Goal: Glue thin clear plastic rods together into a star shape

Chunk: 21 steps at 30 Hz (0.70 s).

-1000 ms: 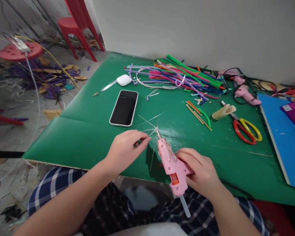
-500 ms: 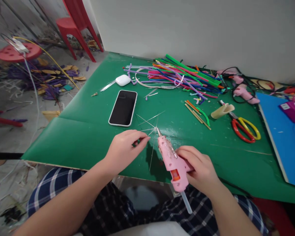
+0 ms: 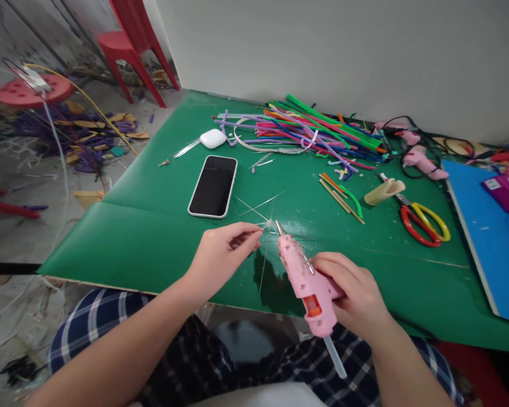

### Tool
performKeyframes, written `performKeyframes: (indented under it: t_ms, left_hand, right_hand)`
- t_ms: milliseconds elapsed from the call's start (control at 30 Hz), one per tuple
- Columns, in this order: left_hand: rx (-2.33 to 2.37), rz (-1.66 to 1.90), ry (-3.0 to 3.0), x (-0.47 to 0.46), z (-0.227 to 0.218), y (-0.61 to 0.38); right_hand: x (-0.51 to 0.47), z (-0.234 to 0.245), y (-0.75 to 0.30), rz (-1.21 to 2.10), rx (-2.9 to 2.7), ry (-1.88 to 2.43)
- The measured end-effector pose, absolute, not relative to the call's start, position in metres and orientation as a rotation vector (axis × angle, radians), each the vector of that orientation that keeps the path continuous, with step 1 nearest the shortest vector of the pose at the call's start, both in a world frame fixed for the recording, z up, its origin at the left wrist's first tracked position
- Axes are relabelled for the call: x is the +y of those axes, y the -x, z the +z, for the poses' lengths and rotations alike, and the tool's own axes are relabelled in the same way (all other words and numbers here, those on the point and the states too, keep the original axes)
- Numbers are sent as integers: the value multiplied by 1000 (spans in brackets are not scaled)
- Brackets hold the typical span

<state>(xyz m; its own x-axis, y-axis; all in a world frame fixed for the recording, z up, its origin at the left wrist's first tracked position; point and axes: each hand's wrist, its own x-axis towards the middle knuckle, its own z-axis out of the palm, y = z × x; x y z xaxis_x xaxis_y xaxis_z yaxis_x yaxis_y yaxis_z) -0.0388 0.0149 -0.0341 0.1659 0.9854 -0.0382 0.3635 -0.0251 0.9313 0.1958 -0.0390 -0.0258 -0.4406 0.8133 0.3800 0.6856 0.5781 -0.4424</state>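
Observation:
My right hand [image 3: 354,285] is wrapped round the handle of a pink hot glue gun [image 3: 301,271], which has a clear glue stick [image 3: 335,357] poking out of its back end. Its metal nozzle points away from me, just right of the middle of a star of thin, clear strands [image 3: 270,224] on the green table. My left hand [image 3: 224,254] is closed in a pinch beside that middle, the fingertips on a thin strand. Part of the star is hidden behind these fingers. A phone [image 3: 213,186] with a white edge lies beyond my left hand.
At the back lies a pile of coloured pipe cleaners [image 3: 305,130], with a white earbud case [image 3: 213,138] to its left. Scissors [image 3: 424,221], a bamboo piece [image 3: 384,191] and short sticks [image 3: 341,198] lie to the right. A blue board [image 3: 487,237] covers the right end.
The glue gun has drawn back to the right, and its nozzle has come away from the star's middle. My left fingertips have shifted slightly right, closer to the middle.

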Motion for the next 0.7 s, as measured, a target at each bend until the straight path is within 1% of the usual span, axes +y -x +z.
performKeyframes:
  t_ms: [233, 500, 700]
  left_hand:
    - [1262, 911, -1272, 18, -33, 29]
    - [1275, 918, -1236, 20, -34, 27]
    - [1266, 911, -1242, 21, -34, 27]
  right_hand:
    - [-35, -30, -192, 325, -2247, 1178]
    - [-37, -28, -197, 392, -2304, 1211]
    - [-35, -27, -194, 346, -2218, 1176]
